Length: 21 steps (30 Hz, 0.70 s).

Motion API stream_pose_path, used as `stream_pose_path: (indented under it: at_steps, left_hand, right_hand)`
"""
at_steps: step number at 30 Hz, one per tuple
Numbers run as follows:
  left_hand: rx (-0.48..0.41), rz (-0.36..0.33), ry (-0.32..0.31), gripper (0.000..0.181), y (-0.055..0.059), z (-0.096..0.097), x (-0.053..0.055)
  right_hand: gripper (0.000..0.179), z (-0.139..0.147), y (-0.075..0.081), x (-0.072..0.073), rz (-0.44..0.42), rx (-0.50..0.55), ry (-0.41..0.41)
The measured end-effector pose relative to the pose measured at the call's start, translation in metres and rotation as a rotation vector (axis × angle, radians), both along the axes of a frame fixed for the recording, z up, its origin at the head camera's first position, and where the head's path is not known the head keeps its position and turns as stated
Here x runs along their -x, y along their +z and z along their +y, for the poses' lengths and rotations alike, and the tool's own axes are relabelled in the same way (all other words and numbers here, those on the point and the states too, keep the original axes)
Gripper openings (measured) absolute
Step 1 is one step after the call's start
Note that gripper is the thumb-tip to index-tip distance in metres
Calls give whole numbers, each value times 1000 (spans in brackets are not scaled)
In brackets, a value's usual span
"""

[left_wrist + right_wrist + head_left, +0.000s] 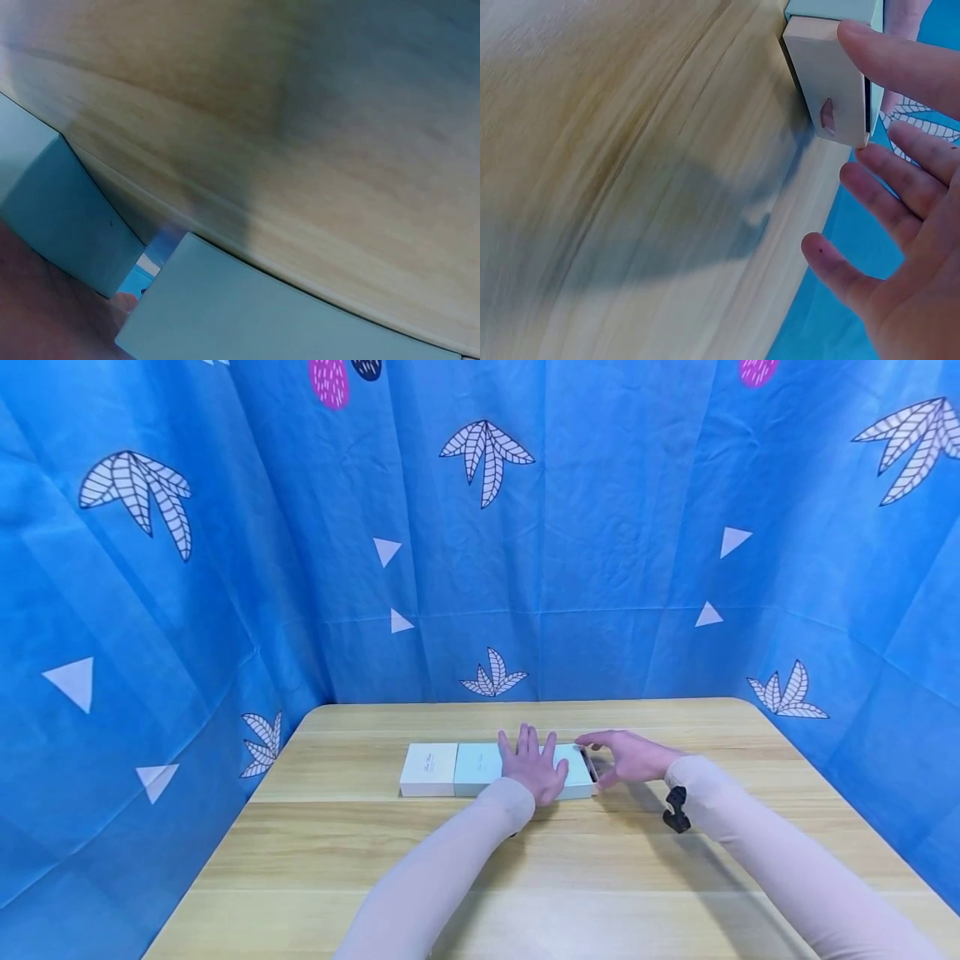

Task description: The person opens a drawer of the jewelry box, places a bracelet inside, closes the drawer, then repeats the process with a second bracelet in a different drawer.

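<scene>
A white box and two mint-green boxes stand in a row on the table. My left hand lies with fingers spread over the middle mint box and the right mint box, hiding where they meet from above. A gap shows between the mint boxes in the left wrist view. From the right box's end, a white drawer with a small slot sticks out slightly. My right hand pinches this drawer across its width, thumb at the near side, fingertips at the far corner.
Beneath the boxes is a light wooden table, its far edge behind the row. Blue patterned cloth hangs behind the table and along both sides. A black strap piece sits on the right wrist.
</scene>
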<state>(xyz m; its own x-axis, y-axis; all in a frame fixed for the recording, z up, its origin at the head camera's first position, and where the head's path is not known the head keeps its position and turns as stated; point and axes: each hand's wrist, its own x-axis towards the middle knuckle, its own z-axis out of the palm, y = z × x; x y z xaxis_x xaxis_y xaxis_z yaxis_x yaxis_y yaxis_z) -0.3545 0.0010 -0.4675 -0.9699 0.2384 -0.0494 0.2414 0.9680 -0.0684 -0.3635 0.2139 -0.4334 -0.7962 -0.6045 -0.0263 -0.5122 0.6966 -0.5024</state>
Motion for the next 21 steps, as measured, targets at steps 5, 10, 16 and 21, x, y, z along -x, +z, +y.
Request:
stream_pose_path:
  at_steps: [5, 10, 16, 21]
  left_hand:
    - [-3, 6, -1, 67, -1, 0, 0]
    - [-15, 9, -1, 68, -3, 1, 1]
    - [-18, 11, -6, 68, -5, 1, 2]
    - [0, 16, -4, 68, -4, 0, 3]
  right_hand:
    - [88, -3, 0, 0, -1, 7, 3]
    - [88, -2, 1, -2, -20, 6, -3]
    - [86, 0, 1, -2, -16, 17, 24]
    - [79, -1, 0, 0, 29, 10, 29]
